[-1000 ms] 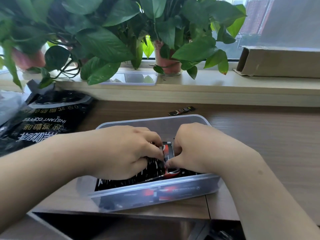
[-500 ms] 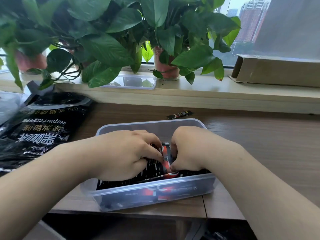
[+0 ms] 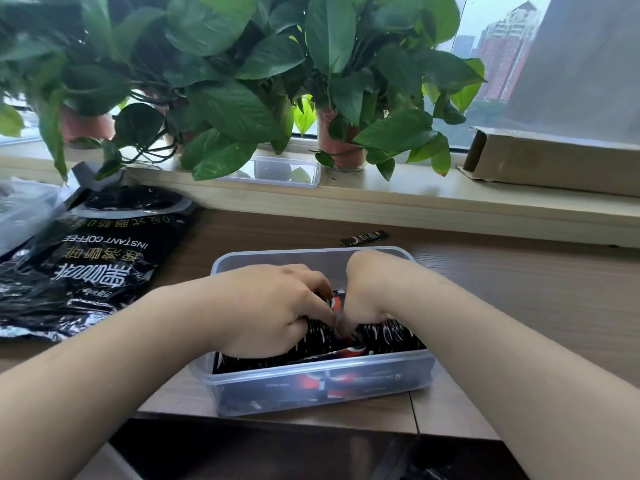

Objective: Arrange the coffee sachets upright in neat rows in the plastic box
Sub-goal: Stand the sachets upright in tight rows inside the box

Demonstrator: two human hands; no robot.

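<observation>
A clear plastic box (image 3: 311,386) stands on the wooden desk near its front edge. Black and red coffee sachets (image 3: 391,336) stand packed on edge in its near half, and one lies flat against the front wall. My left hand (image 3: 270,310) and my right hand (image 3: 370,289) are both inside the box, fingertips meeting at the middle and pinching sachets in the row. The far part of the box shows its bare wall. One loose sachet (image 3: 363,238) lies on the desk just behind the box.
A large black instant coffee bag (image 3: 93,261) lies open on the left of the desk. Potted plants (image 3: 339,140) and a small clear container (image 3: 284,173) stand on the window sill behind. A cardboard box (image 3: 554,161) rests on the sill at the right.
Both hands stay in the box and their fingertips have drawn closer together over the sachets. The camera has tilted up a little, so the box sits lower in view.
</observation>
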